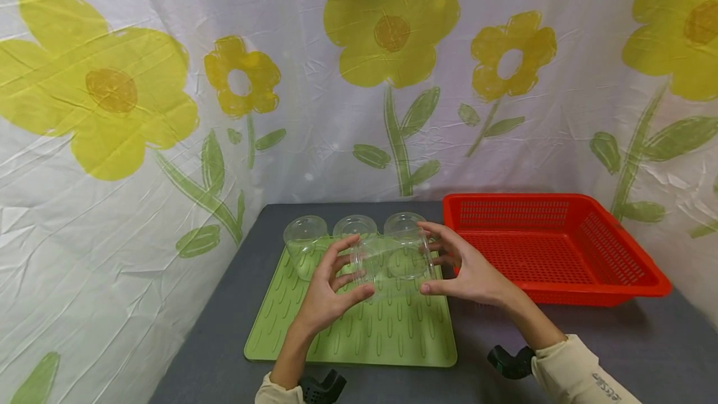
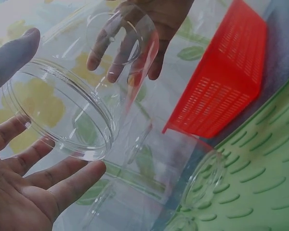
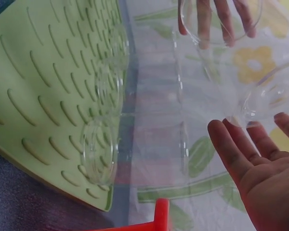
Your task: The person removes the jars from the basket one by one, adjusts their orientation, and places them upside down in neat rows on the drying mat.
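Note:
A clear plastic jar [image 1: 387, 264] lies sideways in the air above a green ridged mat [image 1: 359, 341], held between both hands. My left hand [image 1: 331, 292] grips the ringed open end, thumb on one side and spread fingers on the other; the left wrist view shows the round rim [image 2: 62, 110] close up. At the closed end, my right hand [image 1: 468, 267] holds the base between thumb and fingertips. Behind it, three similar clear jars stand in a row along the mat's far edge: a left one [image 1: 305, 245], a middle one [image 1: 354, 224] and a right one [image 1: 404, 221].
To the right of the mat sits a red perforated plastic basket [image 1: 566, 292] on the dark grey table [image 1: 219, 329]. A white curtain [image 1: 314, 142] with printed yellow flowers hangs behind and beside the table.

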`<state>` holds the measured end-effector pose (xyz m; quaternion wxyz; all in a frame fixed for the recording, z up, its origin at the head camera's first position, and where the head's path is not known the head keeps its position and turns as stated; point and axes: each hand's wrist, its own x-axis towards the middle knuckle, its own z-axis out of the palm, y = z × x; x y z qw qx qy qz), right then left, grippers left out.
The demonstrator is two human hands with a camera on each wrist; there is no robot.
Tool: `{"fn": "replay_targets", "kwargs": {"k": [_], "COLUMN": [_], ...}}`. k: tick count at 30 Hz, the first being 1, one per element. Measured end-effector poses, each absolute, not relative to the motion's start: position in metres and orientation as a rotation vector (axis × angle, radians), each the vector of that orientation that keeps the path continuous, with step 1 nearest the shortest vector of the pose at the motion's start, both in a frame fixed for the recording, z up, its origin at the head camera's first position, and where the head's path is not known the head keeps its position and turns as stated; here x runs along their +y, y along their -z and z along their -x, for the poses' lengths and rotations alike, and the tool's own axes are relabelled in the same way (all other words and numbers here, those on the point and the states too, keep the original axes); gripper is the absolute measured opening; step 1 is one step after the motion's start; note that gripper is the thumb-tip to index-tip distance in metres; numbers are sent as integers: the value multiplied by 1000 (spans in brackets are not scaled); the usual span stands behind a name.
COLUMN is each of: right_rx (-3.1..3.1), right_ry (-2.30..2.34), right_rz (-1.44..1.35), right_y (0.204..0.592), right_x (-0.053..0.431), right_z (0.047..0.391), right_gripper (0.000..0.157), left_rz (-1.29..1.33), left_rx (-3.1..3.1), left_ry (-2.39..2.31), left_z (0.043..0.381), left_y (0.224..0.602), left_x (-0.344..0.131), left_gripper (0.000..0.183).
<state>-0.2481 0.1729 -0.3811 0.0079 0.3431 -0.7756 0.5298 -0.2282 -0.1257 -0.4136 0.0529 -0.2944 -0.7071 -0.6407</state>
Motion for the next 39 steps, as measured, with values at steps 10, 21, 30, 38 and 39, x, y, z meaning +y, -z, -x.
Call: {"fn": "replay_targets", "kwargs": {"k": [10,21,30,38,39], "right_rx": [-2472,-2578,-2647,-2683,-2683], "right_ry": [-1582,-1373,-1077,-998,-987], "right_rz": [-1023,-991,-995,-997,-1003], "right_y": [375,372,363,360,360], "right_x": [174,168,160,157,157], "right_z": [250,249,245,244,244], "right_gripper": [92,95,101,102,102], "left_rz": [844,893,896,890,891], "left_rx": [-2225,-2273,-2477,-2486,-2486], "left_ry": [1781,1392,1086,971,966], "left_z": [229,233,232,232,231], "left_y": [411,401,396,402,403], "left_x": [-124,-117,-106,-97,-96], "left_gripper": [85,94,106,111,110]}}
